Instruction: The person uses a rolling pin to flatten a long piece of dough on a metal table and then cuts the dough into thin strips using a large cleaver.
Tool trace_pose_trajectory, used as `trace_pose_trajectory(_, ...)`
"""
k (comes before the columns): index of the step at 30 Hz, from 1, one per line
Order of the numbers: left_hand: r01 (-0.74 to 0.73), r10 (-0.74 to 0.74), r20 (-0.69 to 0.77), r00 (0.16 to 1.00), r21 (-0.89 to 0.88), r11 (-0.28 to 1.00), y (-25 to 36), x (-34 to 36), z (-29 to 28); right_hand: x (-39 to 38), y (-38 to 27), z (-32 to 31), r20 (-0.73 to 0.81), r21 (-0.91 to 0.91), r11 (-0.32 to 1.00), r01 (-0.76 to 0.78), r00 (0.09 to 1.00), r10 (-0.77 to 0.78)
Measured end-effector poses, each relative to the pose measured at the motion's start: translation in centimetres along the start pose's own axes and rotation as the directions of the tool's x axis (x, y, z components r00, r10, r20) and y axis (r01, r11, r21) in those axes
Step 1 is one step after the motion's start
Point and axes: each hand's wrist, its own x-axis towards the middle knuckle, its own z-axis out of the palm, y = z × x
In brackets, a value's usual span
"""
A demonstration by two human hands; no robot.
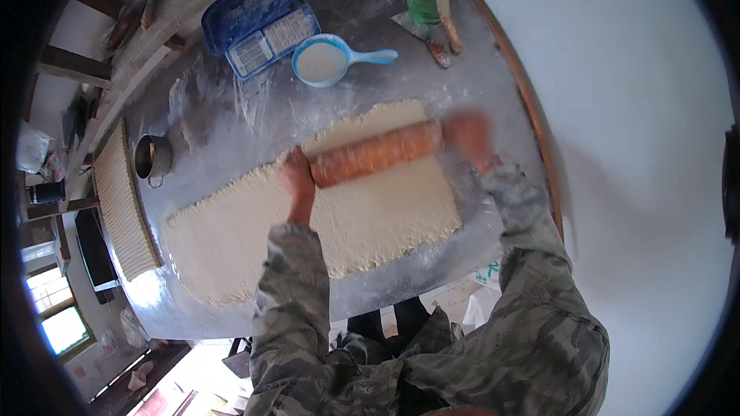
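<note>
A wide sheet of pale dough (378,223) lies across the metal table, with rough, bumpy edges. Across its right part rests a thick orange-brown wooden rolling pin (376,156), slightly blurred. My left hand (295,173) is closed at the pin's left end, low over the dough. At the other end my right hand (467,135) is balled around the handle, past the dough's right edge and smeared by motion. The handles themselves are hidden in my hands.
Beyond the dough are a blue-rimmed scoop of white powder (322,62), an opened blue case (258,19), a green-topped brush (422,1) and a scraper (420,29). To the left stand a metal cup (153,157) and ridged dough strips (123,200). A wall (632,146) borders the right.
</note>
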Motion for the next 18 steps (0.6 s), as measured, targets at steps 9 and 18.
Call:
trace_pose_trajectory(9,-0.166,0.224,0.074,0.972,-0.457,0.874,2.8,-7.8,-4.7,-14.7,-3.1,-11.4,0.386,0.297,0.940,-0.170,0.922,0.045)
trace_pose_trajectory(18,-0.438,0.432,-0.111,0.895,-0.396,0.807,-0.5,-7.6,-9.5,-13.9,-1.4,-11.8,0.196,0.196,0.840,-0.506,0.859,0.472)
